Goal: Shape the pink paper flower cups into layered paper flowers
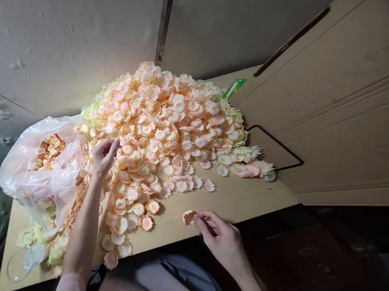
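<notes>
Right hand (pixel 221 236): pinching 1 red-edged flower disc (pixel 186 215) between thumb and fingers — over the brown tabletop (pixel 250 202), near its front edge.
Left hand (pixel 103 158): curled at the left side of the heap of pale pink flower discs (pixel 170 125); cannot tell whether gripping anything.
Plastic bag (pixel 23 151): translucent, left of the heap, with red-edged pieces (pixel 52 147) inside.
Loose red-edged discs (pixel 145 223): 3, at the heap's front fringe.

The person's bare left forearm (pixel 84 229) stretches toward one o'clock, the left hand (pixel 103 157) with fingers (pixel 105 145) curled beside the thumb (pixel 114 147), while the bare right forearm (pixel 250 280) angles toward eleven, the right hand (pixel 222 236) pinching between thumb and forefinger.
</notes>
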### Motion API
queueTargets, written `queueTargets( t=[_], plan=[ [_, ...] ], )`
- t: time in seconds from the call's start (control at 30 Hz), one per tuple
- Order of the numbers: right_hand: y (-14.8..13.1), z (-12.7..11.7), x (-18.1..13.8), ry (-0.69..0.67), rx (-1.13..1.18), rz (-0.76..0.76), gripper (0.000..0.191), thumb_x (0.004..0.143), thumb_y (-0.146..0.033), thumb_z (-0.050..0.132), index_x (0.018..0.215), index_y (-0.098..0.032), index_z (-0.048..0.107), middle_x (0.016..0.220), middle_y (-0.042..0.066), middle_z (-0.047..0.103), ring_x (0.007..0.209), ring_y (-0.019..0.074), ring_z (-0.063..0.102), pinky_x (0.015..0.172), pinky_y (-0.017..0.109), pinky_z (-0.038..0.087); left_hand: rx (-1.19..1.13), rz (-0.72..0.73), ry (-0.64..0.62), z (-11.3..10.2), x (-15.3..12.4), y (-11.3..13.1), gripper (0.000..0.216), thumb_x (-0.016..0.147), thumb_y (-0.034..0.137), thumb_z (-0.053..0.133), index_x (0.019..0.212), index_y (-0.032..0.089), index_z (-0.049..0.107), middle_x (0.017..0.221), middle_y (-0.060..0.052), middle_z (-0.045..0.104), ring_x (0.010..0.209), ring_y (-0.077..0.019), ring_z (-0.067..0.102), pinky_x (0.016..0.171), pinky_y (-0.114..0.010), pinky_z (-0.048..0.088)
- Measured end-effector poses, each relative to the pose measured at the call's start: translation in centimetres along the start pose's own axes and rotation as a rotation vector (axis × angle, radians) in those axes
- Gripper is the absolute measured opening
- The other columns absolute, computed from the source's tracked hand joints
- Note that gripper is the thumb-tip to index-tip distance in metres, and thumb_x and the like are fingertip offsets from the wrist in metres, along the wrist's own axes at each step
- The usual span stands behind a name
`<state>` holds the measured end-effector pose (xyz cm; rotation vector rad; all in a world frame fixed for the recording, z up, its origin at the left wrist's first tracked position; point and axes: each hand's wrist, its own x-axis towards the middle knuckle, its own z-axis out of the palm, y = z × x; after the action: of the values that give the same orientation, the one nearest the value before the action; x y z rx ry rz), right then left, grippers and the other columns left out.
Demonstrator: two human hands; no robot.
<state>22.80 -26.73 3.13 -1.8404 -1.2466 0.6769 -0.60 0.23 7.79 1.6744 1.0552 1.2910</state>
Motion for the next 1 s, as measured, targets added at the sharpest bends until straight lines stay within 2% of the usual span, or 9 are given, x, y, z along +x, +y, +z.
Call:
queueTargets(
  t=[0.13,0.27,0.33,0.4,0.5,0.6,0.73,0.83,1.0],
  plan=[
    [0.3,1.0,-0.3,-0.008,0.007,0.005,0.025,0.091,-0.045,0.057,0.084,-0.022,0.061,0.068,0.006,0.071,0.054,0.0189,0.066,0.056,0.029,0.056,0.186,0.088,-0.06,-1.8,-2.9,5.1,0.016,0.076,0.03,0.077,0.089,0.021,0.077,0.077,-0.004,0.07,0.065,-0.0144,0.056,0.066,-0.027,0.046],
    [0.3,1.9,0.1,0.014,0.034,0.006,0.024,0.09,-0.045,0.059,0.085,-0.022,0.063,0.073,0.007,0.073,0.058,0.0215,0.069,0.057,0.031,0.057,0.449,0.199,-0.099,-2.8,-12.1,7.6,0.056,0.069,0.022,0.082,0.121,0.034,0.068,0.118,-0.007,0.071,0.112,-0.0303,0.062,0.102,-0.047,0.045],
    [0.3,2.3,0.6,0.044,0.039,-0.012,0.024,0.09,-0.045,0.06,0.085,-0.021,0.064,0.072,0.008,0.074,0.06,0.0219,0.07,0.058,0.031,0.057,0.655,0.228,-0.112,-2.8,-17.7,7.1,0.08,0.068,0.023,0.082,0.141,0.039,0.051,0.145,-0.009,0.054,0.13,-0.0354,0.051,0.11,-0.054,0.039],
    [0.5,2.8,1.1,0.065,0.045,-0.033,0.025,0.089,-0.044,0.06,0.085,-0.02,0.065,0.072,0.008,0.073,0.06,0.0211,0.07,0.059,0.03,0.057,0.841,0.222,-0.149,-2.7,-22.7,5.9,0.09,0.07,0.025,0.08,0.149,0.036,0.039,0.161,-0.01,0.033,0.144,-0.0384,0.037,0.118,-0.057,0.029],
    [1.1,3.7,1.7,0.062,0.075,-0.057,0.025,0.09,-0.043,0.06,0.088,-0.019,0.065,0.073,0.008,0.073,0.06,0.0194,0.068,0.059,0.029,0.057,0.998,0.132,-0.228,-2.4,-26.9,3.8,0.091,0.074,0.028,0.076,0.153,0.035,0.031,0.167,-0.009,0.012,0.152,-0.0382,0.018,0.123,-0.057,0.018],
    [2.2,4.6,2.2,0.08,0.14,-0.066,0.026,0.089,-0.043,0.061,0.087,-0.017,0.065,0.067,0.006,0.071,0.056,0.016,0.065,0.055,0.026,0.054,1.055,0.075,-0.304,-2.0,-26.8,2.1,0.089,0.082,0.031,0.07,0.156,0.032,0.021,0.168,-0.012,-0.002,0.153,-0.0401,0.007,0.12,-0.062,0.019],
    [3.2,5.2,2.5,0.094,0.266,0.019,0.028,0.088,-0.043,0.063,0.089,-0.016,0.064,0.065,0.005,0.068,0.054,0.0133,0.062,0.053,0.023,0.052,1.058,0.102,-0.292,-1.5,-22.4,0.7,0.084,0.087,0.034,0.065,0.157,0.032,0.017,0.167,-0.011,-0.013,0.153,-0.0399,0.0,0.12,-0.064,0.014],
    [3.2,5.0,2.8,0.116,0.357,0.105,0.031,0.087,-0.046,0.063,0.088,-0.015,0.063,0.061,0.002,0.063,0.052,0.0124,0.059,0.048,0.022,0.049,1.081,0.08,-0.268,-1.2,-18.3,-0.1,0.073,0.089,0.033,0.062,0.154,0.033,0.029,0.168,-0.007,-0.008,0.154,-0.0383,0.0,0.121,-0.064,0.013],
    [3.0,4.8,3.0,0.116,0.411,0.158,0.033,0.085,-0.047,0.065,0.087,-0.015,0.062,0.06,0.002,0.06,0.05,0.0111,0.055,0.045,0.021,0.046,1.076,0.208,-0.231,-1.1,-12.1,-2.4,0.068,0.085,0.022,0.064,0.148,0.032,0.042,0.168,-0.008,0.0,0.154,-0.039,0.003,0.12,-0.066,0.011]
  ],
)
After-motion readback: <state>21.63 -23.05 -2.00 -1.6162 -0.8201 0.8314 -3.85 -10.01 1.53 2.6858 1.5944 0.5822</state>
